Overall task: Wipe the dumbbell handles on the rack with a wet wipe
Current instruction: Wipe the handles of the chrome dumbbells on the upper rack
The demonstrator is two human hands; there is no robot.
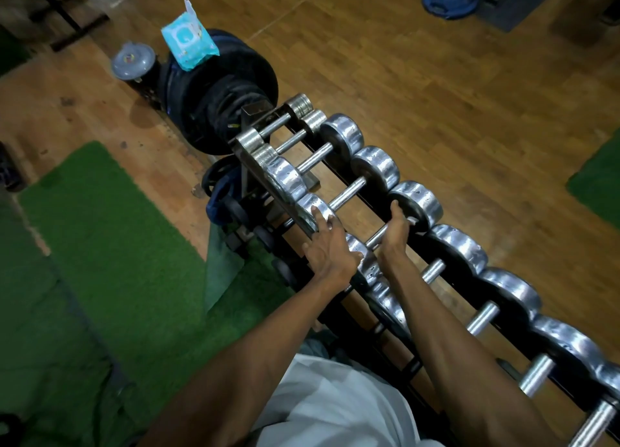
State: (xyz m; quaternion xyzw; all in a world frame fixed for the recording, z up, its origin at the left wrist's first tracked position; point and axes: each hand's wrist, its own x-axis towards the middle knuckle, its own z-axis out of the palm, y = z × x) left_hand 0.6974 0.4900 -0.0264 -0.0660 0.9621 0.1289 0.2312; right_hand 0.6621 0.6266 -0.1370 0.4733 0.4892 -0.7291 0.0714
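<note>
Hands, two, bare, both on the dumbbell rack (250,151). Left hand (327,245): fingers straight and spread, pressing flat on the near chrome end of a dumbbell (349,191). Right hand (397,227): fingers curled over the handle (377,237) of the next dumbbell along, a scrap of white wipe (413,221) showing at the fingertips; thumb raised toward the far weight.

Writing: pack of wipes (188,40), turquoise soft plastic with flap lifted, lies on black rubber plates (235,87) at 11 o'clock from the hands; its print is too blurred to read.

Materials: dumbbells in a row running from 11 o'clock to 5 o'clock, round polished chrome ends, dented, with straight steel bar handles; rack of dark angular steel rails. Grey round lid (133,60) beside the plates. Floor (419,61) of brown wood-pattern boards; green turf mat (100,245) at 9 o'clock. Blue weight plate (449,0) at 1 o'clock, far off. White garment (335,409) at 6 o'clock.
</note>
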